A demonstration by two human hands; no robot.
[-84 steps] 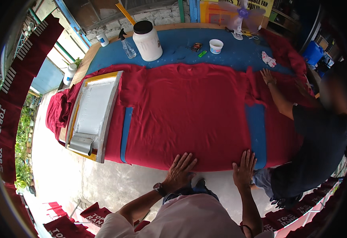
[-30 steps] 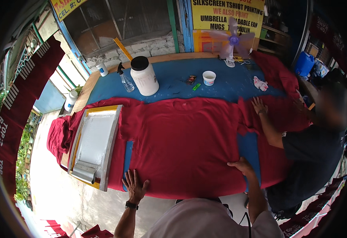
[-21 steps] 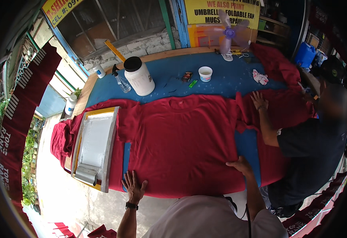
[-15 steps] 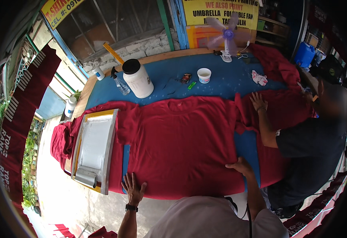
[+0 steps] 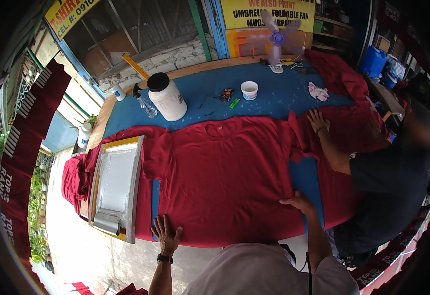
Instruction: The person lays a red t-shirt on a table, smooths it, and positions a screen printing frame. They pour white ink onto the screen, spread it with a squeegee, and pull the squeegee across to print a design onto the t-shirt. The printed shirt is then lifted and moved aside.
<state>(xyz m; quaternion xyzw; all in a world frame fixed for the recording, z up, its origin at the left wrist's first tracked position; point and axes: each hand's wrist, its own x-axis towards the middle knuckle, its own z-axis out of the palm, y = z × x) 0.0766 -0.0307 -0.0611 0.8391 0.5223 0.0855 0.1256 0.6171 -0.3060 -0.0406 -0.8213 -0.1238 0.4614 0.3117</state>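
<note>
A red T-shirt (image 5: 224,172) lies spread flat on the blue table (image 5: 274,98). My left hand (image 5: 165,235) presses flat, fingers spread, on the shirt's lower left hem at the table's near edge. A black watch sits on that wrist. My right hand (image 5: 298,202) rests flat on the shirt's lower right corner. Neither hand holds anything.
A printing screen in a yellow frame (image 5: 116,187) lies at the left on more red cloth. A large white jar (image 5: 168,97), spray bottle (image 5: 146,104), small white cup (image 5: 249,90) and fan (image 5: 276,42) stand at the back. Another person's hand (image 5: 318,120) presses a red shirt at the right.
My hands, close together at the hem's middle 2.8 s ago, have spread apart to the shirt's lower corners. My view has shifted slightly. The other person's hand stays on the right shirt.
</note>
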